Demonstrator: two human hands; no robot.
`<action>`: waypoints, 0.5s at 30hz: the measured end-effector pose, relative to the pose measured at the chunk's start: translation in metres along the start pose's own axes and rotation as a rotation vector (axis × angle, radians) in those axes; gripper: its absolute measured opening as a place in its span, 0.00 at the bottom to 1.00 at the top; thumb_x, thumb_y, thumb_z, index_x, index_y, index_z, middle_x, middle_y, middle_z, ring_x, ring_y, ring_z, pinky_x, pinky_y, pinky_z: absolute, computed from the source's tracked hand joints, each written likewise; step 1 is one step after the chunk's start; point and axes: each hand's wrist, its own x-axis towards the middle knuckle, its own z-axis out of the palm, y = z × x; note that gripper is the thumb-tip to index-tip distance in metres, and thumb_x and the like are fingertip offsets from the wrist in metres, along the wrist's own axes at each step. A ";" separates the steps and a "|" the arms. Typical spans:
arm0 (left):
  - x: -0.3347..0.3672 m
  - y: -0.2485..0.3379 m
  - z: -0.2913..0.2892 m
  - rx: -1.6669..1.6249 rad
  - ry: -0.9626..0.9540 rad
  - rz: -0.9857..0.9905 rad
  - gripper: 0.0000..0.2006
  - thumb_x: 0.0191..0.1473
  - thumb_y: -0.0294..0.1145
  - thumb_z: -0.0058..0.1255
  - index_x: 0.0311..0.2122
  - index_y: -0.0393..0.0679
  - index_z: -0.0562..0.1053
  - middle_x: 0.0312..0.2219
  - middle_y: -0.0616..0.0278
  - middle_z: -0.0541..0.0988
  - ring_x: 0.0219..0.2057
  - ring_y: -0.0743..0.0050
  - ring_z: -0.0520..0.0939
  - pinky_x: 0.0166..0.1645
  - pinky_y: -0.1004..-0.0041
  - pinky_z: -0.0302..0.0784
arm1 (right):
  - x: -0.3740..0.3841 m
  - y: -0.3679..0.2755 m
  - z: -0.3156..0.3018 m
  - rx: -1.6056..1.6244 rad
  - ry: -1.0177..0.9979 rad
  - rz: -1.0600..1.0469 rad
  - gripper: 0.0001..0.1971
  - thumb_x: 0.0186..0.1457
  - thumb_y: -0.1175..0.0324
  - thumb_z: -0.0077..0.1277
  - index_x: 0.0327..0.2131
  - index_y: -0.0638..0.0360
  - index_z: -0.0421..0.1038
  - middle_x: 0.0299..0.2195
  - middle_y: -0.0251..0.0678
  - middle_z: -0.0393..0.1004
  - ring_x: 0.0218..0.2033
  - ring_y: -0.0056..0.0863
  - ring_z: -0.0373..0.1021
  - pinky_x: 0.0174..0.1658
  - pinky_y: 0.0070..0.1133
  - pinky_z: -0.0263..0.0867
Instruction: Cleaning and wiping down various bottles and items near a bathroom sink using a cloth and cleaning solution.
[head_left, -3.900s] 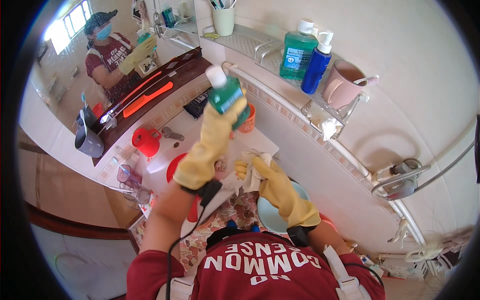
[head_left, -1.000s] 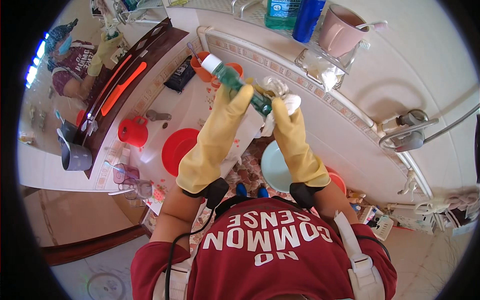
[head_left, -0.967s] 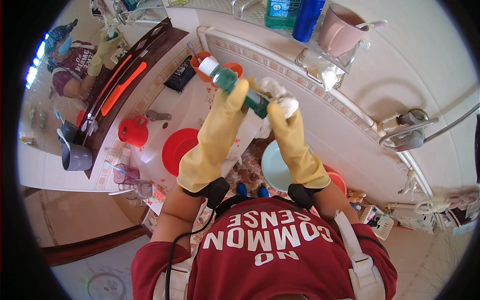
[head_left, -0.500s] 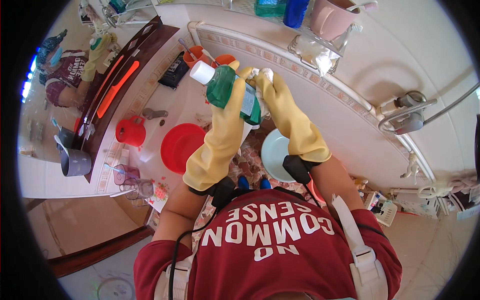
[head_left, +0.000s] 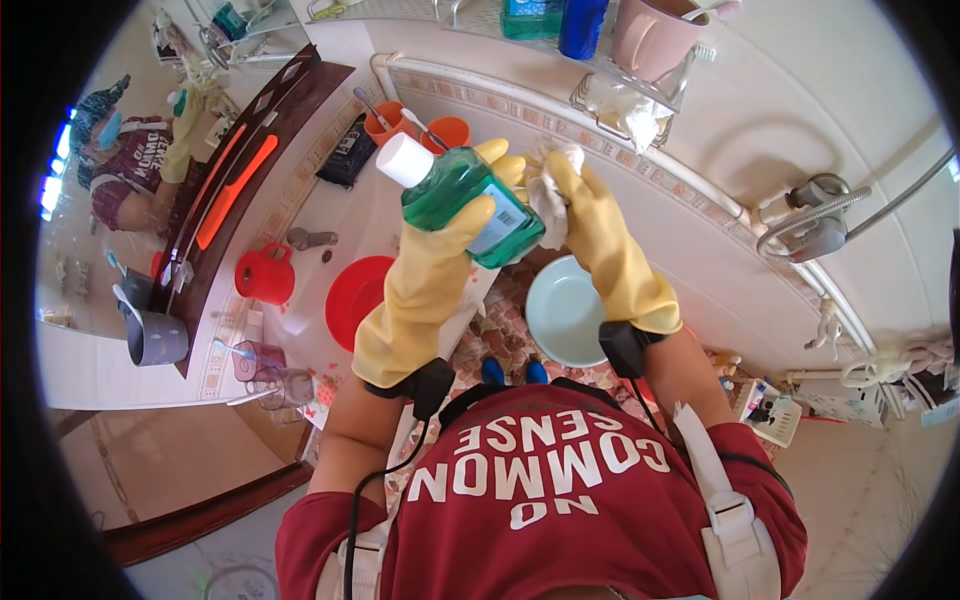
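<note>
My left hand (head_left: 425, 265), in a yellow rubber glove, is wrapped round a green mouthwash bottle (head_left: 447, 192) with a white cap. The bottle is tilted, its cap toward the upper left and a label on its side. My right hand (head_left: 600, 225), gloved the same way, grips a crumpled white cloth (head_left: 548, 205) at the base end of the bottle. Part of the cloth is hidden behind the right glove's fingers.
Below the hands, a red basin (head_left: 345, 310) sits at the white sink and a light blue basin (head_left: 568, 325) lower down. A red mug (head_left: 265, 275), orange cups (head_left: 446, 133) and a black packet (head_left: 345, 152) line the counter. The wire shelf (head_left: 640, 85) holds a pink cup (head_left: 650, 38).
The bottle has turned and come lower and nearer, showing more of its green side. My right hand has shifted slightly right, and more of the white cloth shows beside the bottle's base.
</note>
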 end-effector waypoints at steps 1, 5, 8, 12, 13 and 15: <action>0.001 -0.003 -0.006 0.001 -0.001 0.001 0.36 0.56 0.41 0.62 0.64 0.32 0.64 0.57 0.46 0.74 0.57 0.57 0.77 0.61 0.56 0.74 | -0.006 -0.002 -0.002 0.080 -0.098 -0.112 0.21 0.67 0.57 0.50 0.52 0.66 0.68 0.40 0.39 0.77 0.41 0.26 0.72 0.46 0.23 0.68; 0.014 -0.013 -0.026 -0.012 -0.100 0.115 0.36 0.55 0.40 0.63 0.63 0.29 0.65 0.59 0.44 0.73 0.58 0.56 0.77 0.61 0.57 0.74 | -0.032 -0.015 0.020 -0.160 -0.140 0.041 0.20 0.68 0.59 0.48 0.55 0.64 0.67 0.39 0.39 0.76 0.42 0.29 0.73 0.49 0.22 0.68; 0.018 -0.020 -0.041 0.421 -0.195 0.240 0.27 0.54 0.28 0.63 0.58 0.31 0.71 0.59 0.43 0.74 0.66 0.52 0.69 0.66 0.55 0.68 | -0.028 -0.007 0.024 -0.308 -0.036 -0.045 0.20 0.68 0.58 0.49 0.55 0.62 0.68 0.39 0.35 0.76 0.41 0.27 0.72 0.47 0.23 0.68; 0.012 -0.008 -0.026 0.121 -0.444 0.085 0.36 0.50 0.39 0.69 0.61 0.32 0.70 0.57 0.46 0.77 0.70 0.51 0.60 0.71 0.52 0.58 | -0.002 -0.019 0.015 -0.179 -0.093 0.226 0.17 0.68 0.62 0.49 0.53 0.62 0.71 0.41 0.36 0.77 0.39 0.24 0.73 0.41 0.23 0.70; 0.009 -0.003 -0.027 0.125 -0.439 0.084 0.36 0.50 0.39 0.69 0.61 0.32 0.70 0.57 0.46 0.77 0.70 0.51 0.60 0.71 0.52 0.58 | 0.005 -0.009 0.013 -0.092 -0.134 0.184 0.16 0.68 0.62 0.48 0.52 0.62 0.71 0.41 0.36 0.77 0.38 0.24 0.74 0.41 0.22 0.70; 0.006 0.002 -0.031 0.136 -0.422 0.101 0.35 0.51 0.39 0.69 0.60 0.32 0.70 0.58 0.47 0.76 0.71 0.49 0.59 0.72 0.50 0.54 | -0.001 -0.011 0.005 0.029 -0.096 0.220 0.15 0.69 0.63 0.47 0.52 0.62 0.72 0.42 0.37 0.78 0.39 0.24 0.74 0.41 0.22 0.71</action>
